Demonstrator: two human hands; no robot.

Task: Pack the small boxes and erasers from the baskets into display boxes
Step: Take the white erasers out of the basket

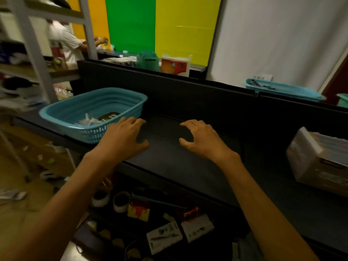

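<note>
A blue plastic basket (62, 112) stands at the left end of the dark table (180, 166); inside it lie a dark box (110, 116) and some small white packets (88, 120). My left hand (122, 138) hovers over the table just right of the basket's near corner, fingers spread and curled, holding nothing. My right hand (203, 138) hovers a little further right, palm down and empty, fingers apart. A stack of boxes wrapped in clear plastic (320, 161) sits at the table's right end.
A black partition (188, 91) runs along the back of the table. Behind it at the right stands a second blue basket (282, 89). Tape rolls (111, 200) and small packets lie on a lower shelf. A person works at the far left beside metal shelving.
</note>
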